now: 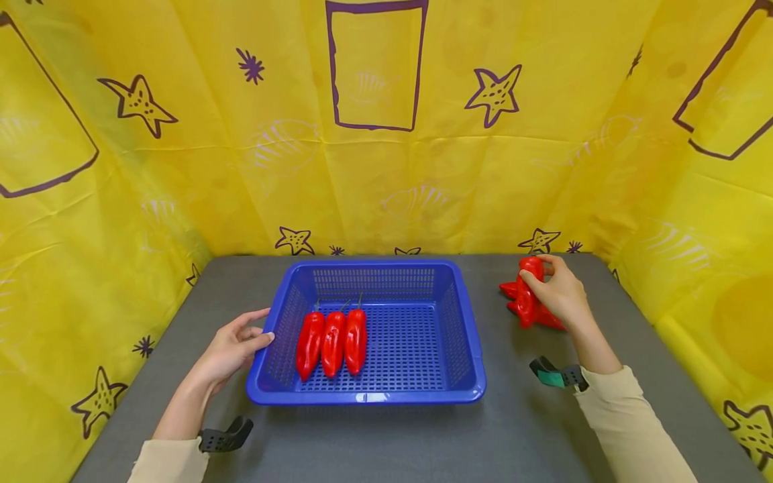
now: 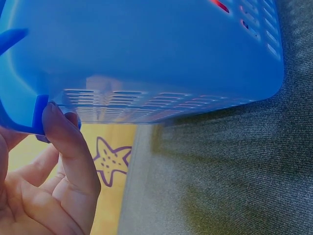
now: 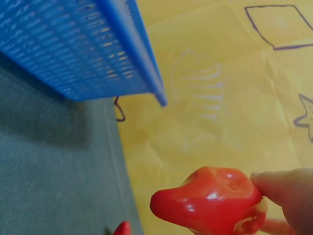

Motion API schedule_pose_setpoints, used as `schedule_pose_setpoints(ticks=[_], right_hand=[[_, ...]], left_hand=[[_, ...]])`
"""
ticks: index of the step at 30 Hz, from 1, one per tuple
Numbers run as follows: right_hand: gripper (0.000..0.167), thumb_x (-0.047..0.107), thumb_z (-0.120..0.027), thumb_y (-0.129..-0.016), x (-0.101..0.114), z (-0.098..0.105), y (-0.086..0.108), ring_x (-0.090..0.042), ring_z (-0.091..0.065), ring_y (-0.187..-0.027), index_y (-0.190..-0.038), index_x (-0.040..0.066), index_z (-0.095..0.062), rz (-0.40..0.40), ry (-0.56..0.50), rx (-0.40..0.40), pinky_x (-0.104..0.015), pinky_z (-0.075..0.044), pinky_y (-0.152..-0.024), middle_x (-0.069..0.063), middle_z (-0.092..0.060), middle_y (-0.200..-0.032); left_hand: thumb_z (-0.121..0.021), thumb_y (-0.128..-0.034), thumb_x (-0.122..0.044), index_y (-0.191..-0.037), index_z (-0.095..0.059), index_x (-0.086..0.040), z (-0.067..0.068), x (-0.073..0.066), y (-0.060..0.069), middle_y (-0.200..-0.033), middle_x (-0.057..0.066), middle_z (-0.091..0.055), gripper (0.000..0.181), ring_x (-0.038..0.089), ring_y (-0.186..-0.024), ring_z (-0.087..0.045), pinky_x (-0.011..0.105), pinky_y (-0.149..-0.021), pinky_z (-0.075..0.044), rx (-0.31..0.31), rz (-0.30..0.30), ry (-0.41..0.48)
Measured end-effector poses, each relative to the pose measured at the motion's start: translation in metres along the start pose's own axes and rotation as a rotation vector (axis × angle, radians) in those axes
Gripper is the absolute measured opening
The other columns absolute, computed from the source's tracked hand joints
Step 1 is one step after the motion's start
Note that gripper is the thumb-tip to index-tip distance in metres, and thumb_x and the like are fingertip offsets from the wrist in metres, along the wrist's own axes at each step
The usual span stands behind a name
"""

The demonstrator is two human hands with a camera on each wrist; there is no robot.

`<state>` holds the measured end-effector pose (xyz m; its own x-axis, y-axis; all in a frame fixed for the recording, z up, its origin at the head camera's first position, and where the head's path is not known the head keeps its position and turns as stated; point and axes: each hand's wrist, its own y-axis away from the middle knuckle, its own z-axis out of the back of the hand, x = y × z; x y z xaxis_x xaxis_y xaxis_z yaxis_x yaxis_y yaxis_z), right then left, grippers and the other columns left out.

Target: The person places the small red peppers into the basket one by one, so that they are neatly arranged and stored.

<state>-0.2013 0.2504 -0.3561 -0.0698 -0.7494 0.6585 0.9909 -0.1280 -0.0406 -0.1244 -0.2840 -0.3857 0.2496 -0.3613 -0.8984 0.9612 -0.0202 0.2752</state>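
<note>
Left hand (image 1: 232, 345): you are pinching the left rim of the blue basket (image 1: 374, 397) between thumb and fingers, probably steadying it, since light plastic like this would be sliding easily.
Blue basket: it is sitting on the grey table (image 1: 374, 446) between your 2 hands, mouth facing up, so its inside is lying within reach of both.
3 peppers (image 1: 333, 343): they are lying side by side on the basket floor, in the left half, stems pointing to the far wall; this order is likely preventing them from piling up.
Right hand (image 1: 560, 294): you are pinching 1 red pepper (image 1: 527, 296) by its thick end, which seems to be giving the firmest grip.
Red pepper: it is pointing its tip downward, right of the basket; whether it is touching the others, you cannot tell.
Loose peppers (image 1: 551, 318): they are lying clustered on the table under your right hand, well apart from the basket; their overlap is hiding the exact number.
Yellow cloth (image 1: 374, 168): it is hanging behind and at both sides, apparently screening off the surroundings.
</note>
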Motion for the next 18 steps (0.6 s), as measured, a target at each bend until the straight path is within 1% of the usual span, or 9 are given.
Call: schedule_pose_setpoints(ticks=[7, 10, 14, 18], right_hand=[[0.069, 0.048, -0.05, -0.089, 0.016, 0.0, -0.004, -0.043, -0.048, -0.107, -0.138, 0.003, -0.031, 0.033, -0.001, 0.032, -0.053, -0.045, -0.08, -0.028, -0.048, -0.125], [0.068, 0.048, -0.05, -0.089, 0.023, -0.001, -0.005, -0.044, -0.047, -0.107, -0.138, 0.003, -0.031, 0.038, -0.001, 0.041, -0.053, -0.046, -0.081, -0.028, -0.047, -0.125], [0.068, 0.047, -0.05, -0.089, 0.033, -0.006, -0.006, -0.043, -0.047, -0.107, -0.138, 0.003, -0.031, 0.046, -0.008, 0.047, -0.054, -0.046, -0.081, -0.027, -0.047, -0.127], [0.066, 0.045, -0.052, -0.089, 0.043, -0.011, -0.007, -0.041, -0.049, -0.105, -0.137, 0.004, -0.032, 0.063, -0.029, 0.047, -0.051, -0.049, -0.079, -0.026, -0.048, -0.127]], left_hand=[[-0.062, -0.0883, -0.025, -0.143, -0.029, -0.011, 0.0, 0.0, -0.001, -0.099, 0.015, -0.06, 0.065, 0.022, -0.079, -0.064, 0.038, -0.071, -0.055, -0.002, -0.003, -0.009], [-0.061, -0.0886, -0.025, -0.143, -0.028, -0.01, 0.001, 0.0, -0.001, -0.1, 0.016, -0.06, 0.065, 0.022, -0.08, -0.064, 0.038, -0.071, -0.055, -0.003, -0.009, -0.018], [-0.061, -0.0891, -0.025, -0.143, -0.028, -0.01, 0.001, 0.001, -0.001, -0.101, 0.016, -0.06, 0.065, 0.022, -0.08, -0.064, 0.039, -0.072, -0.055, -0.005, -0.002, -0.024], [-0.06, -0.0893, -0.024, -0.144, -0.028, -0.011, 0.001, 0.002, -0.002, -0.101, 0.016, -0.06, 0.065, 0.022, -0.08, -0.064, 0.04, -0.073, -0.055, -0.005, 0.004, -0.024]])
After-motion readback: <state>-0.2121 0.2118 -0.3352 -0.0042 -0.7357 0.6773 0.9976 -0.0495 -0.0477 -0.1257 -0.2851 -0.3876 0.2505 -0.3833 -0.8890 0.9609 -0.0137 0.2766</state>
